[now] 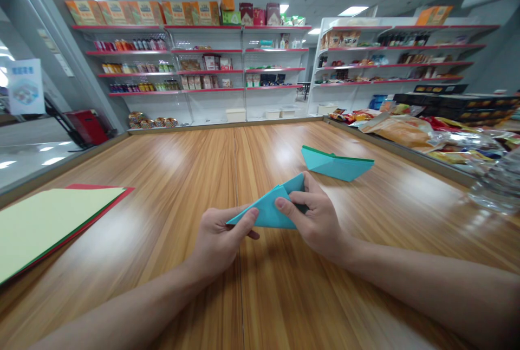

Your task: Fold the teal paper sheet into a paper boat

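Between my hands is a folded sheet of blue paper [270, 210], raised a little above the table and shaped roughly like a flat triangle. My left hand [225, 233] pinches its left corner, thumb on top and fingers beneath. At the right side, my right hand [317, 214] grips it with the thumb on the near face and the fingers tucked into the open fold. A finished-looking paper boat [337, 164], blue with a green top edge, rests on the table beyond my right hand.
Stacked coloured paper sheets [52, 214], pale yellow over green and red, lie at the left of the wooden table [174, 176]. Snack packets [406, 130] and a clear plastic container [499, 182] are along the right side. Stocked shelves [211, 71] stand behind the table.
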The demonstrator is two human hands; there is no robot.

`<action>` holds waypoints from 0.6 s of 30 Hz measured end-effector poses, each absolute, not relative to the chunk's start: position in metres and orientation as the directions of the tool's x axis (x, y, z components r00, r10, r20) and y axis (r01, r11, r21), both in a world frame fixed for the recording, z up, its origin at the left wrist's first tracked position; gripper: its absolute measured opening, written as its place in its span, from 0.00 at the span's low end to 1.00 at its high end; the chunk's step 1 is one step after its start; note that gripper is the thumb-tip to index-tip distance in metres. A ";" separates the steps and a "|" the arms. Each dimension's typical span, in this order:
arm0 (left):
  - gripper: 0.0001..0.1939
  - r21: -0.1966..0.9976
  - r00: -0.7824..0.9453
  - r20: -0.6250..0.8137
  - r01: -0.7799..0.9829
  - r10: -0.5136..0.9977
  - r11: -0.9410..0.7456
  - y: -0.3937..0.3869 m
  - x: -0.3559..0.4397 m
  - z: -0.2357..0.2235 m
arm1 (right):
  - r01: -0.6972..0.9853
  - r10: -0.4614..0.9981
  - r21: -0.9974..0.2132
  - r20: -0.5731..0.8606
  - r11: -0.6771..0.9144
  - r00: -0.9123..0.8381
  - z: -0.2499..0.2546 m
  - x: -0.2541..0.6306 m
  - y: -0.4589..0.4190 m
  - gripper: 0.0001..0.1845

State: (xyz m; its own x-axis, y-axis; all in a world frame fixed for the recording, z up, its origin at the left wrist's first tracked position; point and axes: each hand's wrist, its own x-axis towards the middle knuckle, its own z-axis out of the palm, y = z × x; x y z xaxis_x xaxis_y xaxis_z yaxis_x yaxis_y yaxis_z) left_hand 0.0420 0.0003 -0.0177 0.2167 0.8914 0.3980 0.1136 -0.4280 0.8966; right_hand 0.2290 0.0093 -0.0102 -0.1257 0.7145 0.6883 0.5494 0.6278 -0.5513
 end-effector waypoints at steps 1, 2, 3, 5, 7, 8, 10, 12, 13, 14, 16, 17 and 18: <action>0.13 0.898 0.217 0.397 0.110 0.892 -0.427 0.000 0.042 -0.018 | 0.550 0.714 -0.550 0.689 0.628 -0.126 -0.010 0.229 0.009 0.23; 0.13 0.900 0.217 0.395 0.105 0.893 -0.424 0.001 0.042 -0.018 | 0.551 0.712 -0.548 0.691 0.629 -0.126 -0.010 0.229 0.009 0.23; 0.13 0.902 0.219 0.392 0.099 0.893 -0.420 0.001 0.042 -0.018 | 0.553 0.710 -0.544 0.693 0.631 -0.127 -0.010 0.229 0.010 0.23; 0.12 0.909 0.222 0.384 0.081 0.896 -0.409 0.001 0.042 -0.017 | 0.555 0.704 -0.538 0.699 0.635 -0.128 -0.011 0.230 0.010 0.23; 0.12 0.918 0.218 0.371 0.059 0.903 -0.392 0.000 0.042 -0.016 | 0.556 0.694 -0.529 0.708 0.641 -0.127 -0.011 0.230 0.010 0.23; 0.11 0.925 0.212 0.360 0.045 0.909 -0.377 0.000 0.043 -0.016 | 0.557 0.689 -0.524 0.714 0.644 -0.126 -0.011 0.230 0.010 0.23; 0.11 0.942 0.201 0.327 0.010 0.923 -0.336 -0.001 0.044 -0.014 | 0.561 0.673 -0.507 0.729 0.654 -0.125 -0.011 0.230 0.010 0.23; 0.11 0.956 0.194 0.292 -0.039 0.937 -0.290 -0.002 0.045 -0.013 | 0.563 0.652 -0.487 0.748 0.668 -0.126 -0.011 0.230 0.009 0.22; 0.11 0.961 0.189 0.276 -0.062 0.942 -0.269 -0.002 0.046 -0.013 | 0.562 0.640 -0.475 0.758 0.677 -0.129 -0.011 0.230 0.009 0.21; 0.12 0.964 0.184 0.265 -0.081 0.947 -0.254 -0.003 0.046 -0.013 | 0.561 0.628 -0.464 0.766 0.686 -0.134 -0.011 0.229 0.008 0.21; 0.11 0.967 0.176 0.251 -0.100 0.952 -0.236 -0.002 0.047 -0.013 | 0.560 0.613 -0.448 0.778 0.697 -0.141 -0.011 0.229 0.007 0.20; 0.11 0.967 0.173 0.250 -0.102 0.953 -0.235 -0.002 0.047 -0.013 | 0.560 0.609 -0.444 0.780 0.699 -0.142 -0.010 0.228 0.007 0.20; 0.10 0.965 0.167 0.255 -0.100 0.952 -0.241 -0.002 0.047 -0.013 | 0.560 0.608 -0.443 0.780 0.700 -0.144 -0.010 0.228 0.006 0.20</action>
State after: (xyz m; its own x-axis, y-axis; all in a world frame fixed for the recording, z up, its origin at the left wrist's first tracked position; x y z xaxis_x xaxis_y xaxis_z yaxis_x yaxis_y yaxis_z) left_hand 0.0468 -0.0023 -0.0131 0.1668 0.9525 0.2549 -0.1001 -0.2408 0.9654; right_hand 0.2283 0.0063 -0.0102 -0.1438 0.6084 0.7805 0.5598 0.7004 -0.4428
